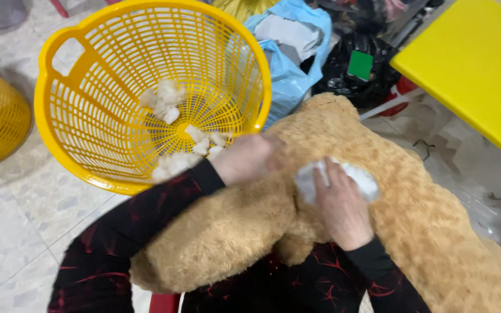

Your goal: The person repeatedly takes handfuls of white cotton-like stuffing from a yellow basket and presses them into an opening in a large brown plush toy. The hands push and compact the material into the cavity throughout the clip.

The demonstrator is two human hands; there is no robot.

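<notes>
Over on the left, past my dark sleeve, I see the yellow basket (88, 87) tipped toward me with loose white tufts inside. My left hand (247, 157) rests closed on the tan plush toy (424, 232) beside the basket rim; whether it grips anything I cannot tell. To its right, my right hand (340, 206) presses flat, fingers curled into the white stuffing (362, 178) at the toy's opening. I judge the stuffing feather-light, soft, clingy; best pinched in clumps.
</notes>
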